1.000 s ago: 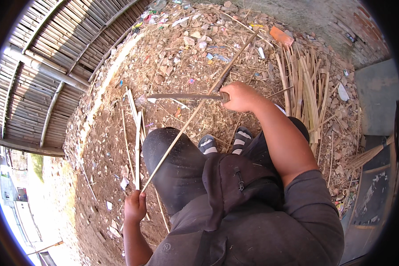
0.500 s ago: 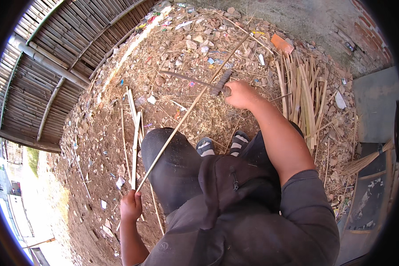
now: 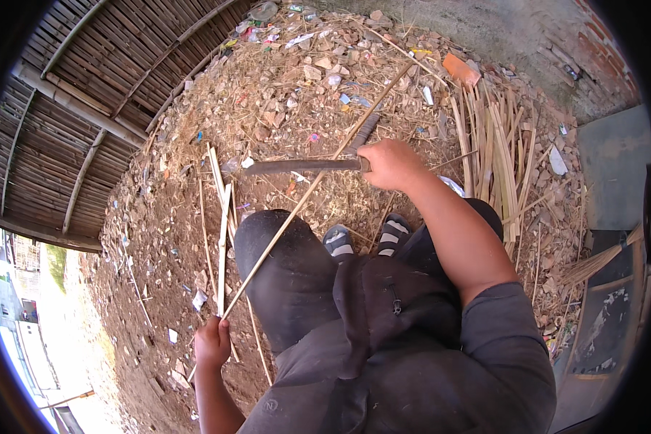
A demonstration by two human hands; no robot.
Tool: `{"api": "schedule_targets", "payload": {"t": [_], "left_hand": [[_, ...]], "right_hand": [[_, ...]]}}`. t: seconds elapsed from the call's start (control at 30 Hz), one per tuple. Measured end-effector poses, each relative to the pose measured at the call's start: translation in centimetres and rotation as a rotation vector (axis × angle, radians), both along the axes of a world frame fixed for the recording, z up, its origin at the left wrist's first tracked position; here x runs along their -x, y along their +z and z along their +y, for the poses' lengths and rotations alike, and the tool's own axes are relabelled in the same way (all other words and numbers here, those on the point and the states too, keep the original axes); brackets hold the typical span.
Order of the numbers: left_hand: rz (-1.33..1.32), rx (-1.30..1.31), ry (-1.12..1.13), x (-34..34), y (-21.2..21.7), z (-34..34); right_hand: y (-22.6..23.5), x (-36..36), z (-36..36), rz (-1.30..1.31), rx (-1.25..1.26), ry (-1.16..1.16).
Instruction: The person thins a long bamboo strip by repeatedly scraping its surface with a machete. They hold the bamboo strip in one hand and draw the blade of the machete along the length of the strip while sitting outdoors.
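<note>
My left hand (image 3: 213, 343) is closed around the near end of a long, thin bamboo strip (image 3: 294, 213). The strip slants up to the far right, passing over my left thigh. In my right hand (image 3: 390, 165) is a machete (image 3: 296, 167), gripped by its handle, which my fingers hide. Its dark, flat blade points left and crosses the strip; whether the two touch I cannot tell. Just beyond my right hand, beside the strip, is a dark ribbed piece (image 3: 367, 131), partly hidden. Paler bamboo slats (image 3: 223, 239) lie on the ground next to my left hand.
A bundle of split bamboo (image 3: 500, 155) lies to the right, with an orange fragment (image 3: 461, 70) at its far end. Stones and litter cover the ground. A bamboo wall (image 3: 87, 108) stands at left, a masonry wall (image 3: 499, 43) at far right. My sandalled feet (image 3: 392, 234) are between.
The machete has swung so that its blade lies nearer to me and shows more of its flat side. My right hand has come slightly nearer; my left hand keeps its hold on the bamboo strip.
</note>
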State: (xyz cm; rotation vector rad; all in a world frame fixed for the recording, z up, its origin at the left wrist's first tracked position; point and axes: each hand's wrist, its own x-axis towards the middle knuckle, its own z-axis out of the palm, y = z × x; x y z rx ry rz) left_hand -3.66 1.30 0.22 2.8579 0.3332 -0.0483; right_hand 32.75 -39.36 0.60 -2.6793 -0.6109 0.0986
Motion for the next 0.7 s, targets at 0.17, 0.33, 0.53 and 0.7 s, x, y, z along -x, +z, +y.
{"api": "schedule_targets", "payload": {"t": [0.17,0.33,0.53,0.7], "left_hand": [[0.004,-0.006,0.016,-0.9,0.0,0.3],[0.028,0.075,-0.003,-0.2,1.3,1.1],[0.005,0.032,0.013,-1.6,1.1,1.1],[0.022,0.08,0.025,0.5,1.7,1.9]], "right_hand": [[-2.1,-2.6,-2.1,0.216,-0.111,-0.086],[-0.8,-0.1,1.2,0.025,0.007,0.086],[-2.3,-3.6,-2.4,0.152,-0.14,-0.141],[0.5,0.1,0.5,0.026,-0.005,0.025]]}}
